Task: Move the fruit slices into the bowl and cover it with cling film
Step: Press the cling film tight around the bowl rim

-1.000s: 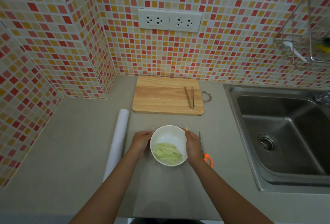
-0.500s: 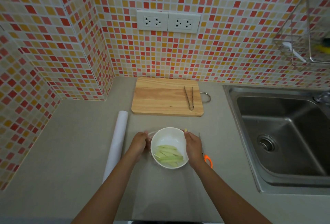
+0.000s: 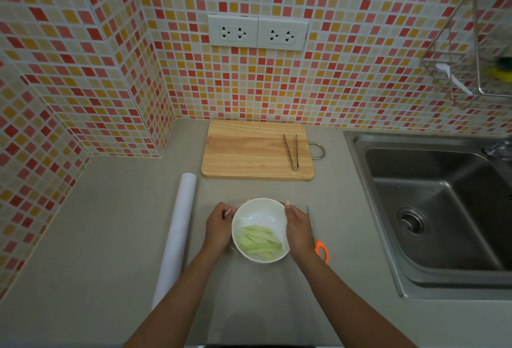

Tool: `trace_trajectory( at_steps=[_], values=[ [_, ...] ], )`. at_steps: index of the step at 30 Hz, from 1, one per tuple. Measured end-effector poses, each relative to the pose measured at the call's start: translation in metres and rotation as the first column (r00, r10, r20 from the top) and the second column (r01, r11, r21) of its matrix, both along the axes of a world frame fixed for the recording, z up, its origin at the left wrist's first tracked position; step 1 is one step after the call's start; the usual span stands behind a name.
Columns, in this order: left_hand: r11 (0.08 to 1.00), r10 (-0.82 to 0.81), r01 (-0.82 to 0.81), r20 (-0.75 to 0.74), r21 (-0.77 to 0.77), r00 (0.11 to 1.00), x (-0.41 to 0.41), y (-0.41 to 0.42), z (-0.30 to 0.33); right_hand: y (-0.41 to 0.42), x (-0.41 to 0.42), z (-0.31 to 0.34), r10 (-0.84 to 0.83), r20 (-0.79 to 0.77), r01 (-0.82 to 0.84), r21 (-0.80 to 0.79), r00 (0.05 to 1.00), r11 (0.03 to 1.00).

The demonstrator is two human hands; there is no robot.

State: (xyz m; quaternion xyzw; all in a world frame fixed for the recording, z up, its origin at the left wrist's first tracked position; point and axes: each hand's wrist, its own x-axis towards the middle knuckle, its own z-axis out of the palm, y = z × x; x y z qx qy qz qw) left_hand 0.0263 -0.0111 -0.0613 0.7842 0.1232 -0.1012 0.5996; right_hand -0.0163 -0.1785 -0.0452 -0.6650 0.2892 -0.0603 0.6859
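White ceramic, the one bowl (image 3: 260,229) is sitting between both hands, the pale green fruit slices (image 3: 260,242), roughly six, lying inside. The left hand (image 3: 219,227) and right hand (image 3: 299,229) are curling against its sides, pressing cling film (image 3: 231,213) down; since a second ago they have slid lower, so sealing seems nearly done. One roll (image 3: 177,236) is lying left of the grip, one pair of scissors (image 3: 318,245) right, one pair of tongs (image 3: 292,152) beyond.

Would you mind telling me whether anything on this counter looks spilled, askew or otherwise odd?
Nothing stands out. The fruit slices lie inside the upright bowl, both hands pressing its sides. The tongs rest on the cutting board, and the roll lies flat.
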Motion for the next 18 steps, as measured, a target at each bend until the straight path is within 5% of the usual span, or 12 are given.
trace_trajectory(
  at_steps=[5,12,18],
  values=[
    [0.998,-0.031,0.018,0.239,0.056,0.97,-0.006,0.001,-0.003,0.002,0.002,0.0,-0.022,0.008,0.022,0.004,1.0,1.0],
    [1.0,-0.021,0.025,0.23,-0.015,0.973,-0.013,-0.001,-0.008,0.003,0.002,-0.005,-0.056,0.01,0.056,0.024,0.998,0.998],
    [0.989,-0.088,0.061,0.209,0.132,0.974,-0.013,0.001,-0.009,0.004,0.001,-0.007,-0.101,-0.036,0.105,0.161,0.994,0.981]
  ],
)
